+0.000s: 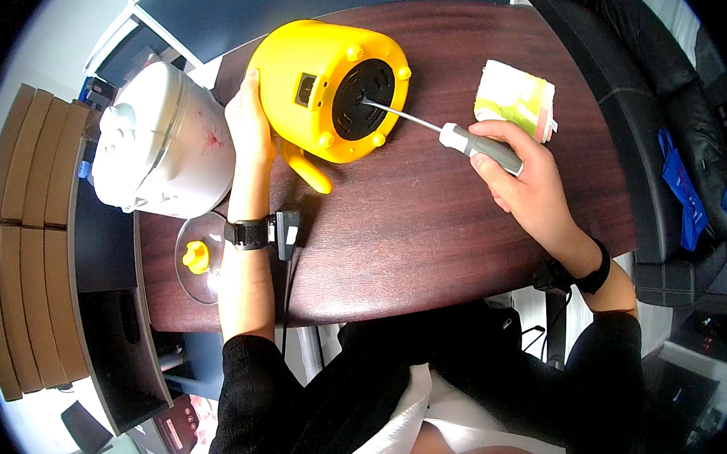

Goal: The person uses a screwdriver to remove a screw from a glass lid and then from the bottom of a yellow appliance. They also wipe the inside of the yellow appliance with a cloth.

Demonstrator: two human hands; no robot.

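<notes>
"One yellow pot (284,57)?"
"Yes: the left hand (249,121) holds it tipped on the counter (416,249). The right hand (530,180) grips one screwdriver (457,139), its tip at the black base (362,119)."
"Progress?"
"One glass lid (196,259) is off, just behind the left hand; the base is still on."
"Others?"
"One cooker (163,140) left of both hands, one cloth (512,98) beyond the right."

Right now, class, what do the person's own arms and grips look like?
The left grip and right grip wear no gloves. Black sleeves stop short of the wrists; black wrist straps carry dark devices, the left one boxy with a black cable.
</notes>
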